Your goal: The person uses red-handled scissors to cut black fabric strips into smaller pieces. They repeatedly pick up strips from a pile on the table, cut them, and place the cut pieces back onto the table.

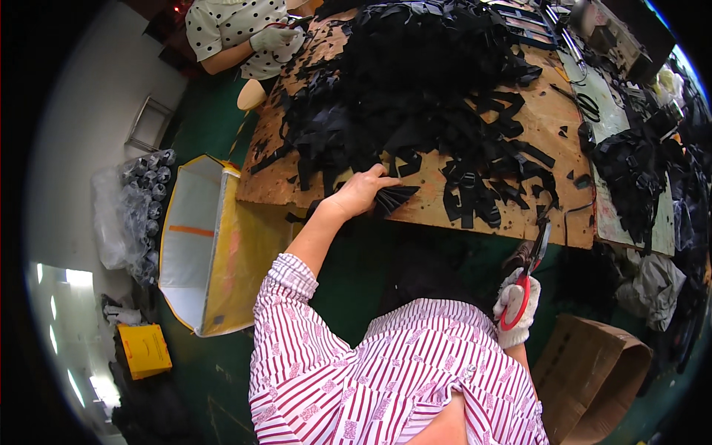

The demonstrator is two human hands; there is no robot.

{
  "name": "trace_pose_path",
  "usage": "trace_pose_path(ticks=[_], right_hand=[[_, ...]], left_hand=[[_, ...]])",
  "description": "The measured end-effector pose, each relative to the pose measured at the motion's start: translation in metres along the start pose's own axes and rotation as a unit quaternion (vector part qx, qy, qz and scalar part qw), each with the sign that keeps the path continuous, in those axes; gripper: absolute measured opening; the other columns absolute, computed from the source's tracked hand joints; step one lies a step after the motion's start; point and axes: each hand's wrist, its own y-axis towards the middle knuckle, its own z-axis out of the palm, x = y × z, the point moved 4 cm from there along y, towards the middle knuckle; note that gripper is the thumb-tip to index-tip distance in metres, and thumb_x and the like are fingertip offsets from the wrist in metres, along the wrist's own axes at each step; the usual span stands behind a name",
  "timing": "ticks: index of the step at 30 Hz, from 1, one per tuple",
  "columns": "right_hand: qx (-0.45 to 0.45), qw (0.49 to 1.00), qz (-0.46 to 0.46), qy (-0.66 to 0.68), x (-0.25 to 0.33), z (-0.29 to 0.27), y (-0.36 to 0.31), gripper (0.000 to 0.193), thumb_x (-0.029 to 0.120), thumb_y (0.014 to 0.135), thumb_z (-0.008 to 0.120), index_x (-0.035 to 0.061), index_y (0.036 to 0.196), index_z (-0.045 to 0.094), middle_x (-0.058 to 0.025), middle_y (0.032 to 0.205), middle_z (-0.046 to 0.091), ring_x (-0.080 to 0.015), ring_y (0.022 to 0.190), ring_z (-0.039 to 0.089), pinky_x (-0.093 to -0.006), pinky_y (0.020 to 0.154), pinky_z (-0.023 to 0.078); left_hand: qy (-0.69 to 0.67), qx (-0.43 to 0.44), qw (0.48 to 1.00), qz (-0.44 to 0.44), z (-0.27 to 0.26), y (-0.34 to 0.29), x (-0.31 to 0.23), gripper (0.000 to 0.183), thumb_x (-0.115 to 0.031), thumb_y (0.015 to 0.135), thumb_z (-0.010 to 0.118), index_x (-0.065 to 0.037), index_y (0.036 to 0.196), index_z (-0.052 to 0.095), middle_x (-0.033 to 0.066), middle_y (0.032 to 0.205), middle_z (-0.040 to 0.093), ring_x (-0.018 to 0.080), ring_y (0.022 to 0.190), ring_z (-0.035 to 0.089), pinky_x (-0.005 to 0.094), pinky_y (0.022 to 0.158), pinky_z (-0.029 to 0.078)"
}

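My bare left hand is at the near edge of the wooden table, its fingers closed on a small stack of black strap pieces fanned toward the right. My right hand, in a white knit glove, grips red-handled scissors beside my body. Their blades point up past the table's front edge, near some dangling black straps. Whether the blades are parted is hard to tell. Right ahead of my left hand rises a big tangled heap of black webbing. Black straps with buckles lie between my two hands.
A yellow-sided bin stands left of the wooden tabletop. An open cardboard box is at lower right. Black-handled scissors lie far right. Across the table's left corner, a co-worker's gloved hand works. Plastic-wrapped rolls line the wall.
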Motion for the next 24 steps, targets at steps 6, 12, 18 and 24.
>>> trace_pose_path(ticks=[6, 12, 18, 24], right_hand=[[-0.014, 0.999, -0.013, 0.032, -0.009, -0.003, 0.002, 0.026, 0.022, 0.084, 0.051, 0.0063, 0.104, 0.045, -0.0023, 0.062, 0.046, -0.0099, 0.037, 0.038, -0.021, 0.032, 0.031], [0.01, 1.0, 0.014, 0.01, -0.009, 0.012, 0.002, 0.022, 0.014, 0.081, 0.05, 0.0059, 0.1, 0.045, -0.0017, 0.062, 0.046, -0.0093, 0.037, 0.038, -0.0205, 0.032, 0.032], [0.028, 0.997, 0.024, -0.072, 0.01, 0.023, 0.005, 0.024, 0.002, 0.073, 0.048, 0.0026, 0.097, 0.044, -0.0045, 0.069, 0.048, -0.0105, 0.04, 0.043, -0.0214, 0.035, 0.036], [0.096, 0.992, -0.056, -0.065, 0.032, 0.048, 0.022, 0.041, 0.001, 0.073, 0.067, 0.0032, 0.104, 0.041, -0.0043, 0.073, 0.053, -0.0095, 0.047, 0.05, -0.022, 0.042, 0.044]], left_hand=[[-0.019, 0.048, 0.998, -0.028, 0.017, -0.002, -0.006, 0.064, 0.013, 0.06, 0.064, -0.006, 0.121, 0.053, 0.0167, 0.107, 0.049, 0.0365, 0.101, 0.054, 0.0402, 0.085, 0.047], [-0.041, -0.026, 0.998, 0.031, 0.042, -0.021, -0.026, 0.046, 0.01, 0.062, 0.065, 0.0, 0.106, 0.056, 0.0151, 0.098, 0.053, 0.0341, 0.092, 0.056, 0.0389, 0.078, 0.048], [-0.48, -0.111, 0.868, -0.059, 0.056, -0.031, -0.059, 0.018, 0.012, 0.073, 0.06, 0.001, 0.086, 0.059, 0.0058, 0.08, 0.061, 0.0137, 0.076, 0.06, 0.0267, 0.067, 0.048], [-0.704, -0.092, 0.7, -0.08, 0.069, -0.029, -0.097, 0.017, 0.015, 0.073, 0.055, 0.002, 0.084, 0.059, 0.0095, 0.076, 0.061, 0.0172, 0.07, 0.06, 0.0282, 0.063, 0.048]])
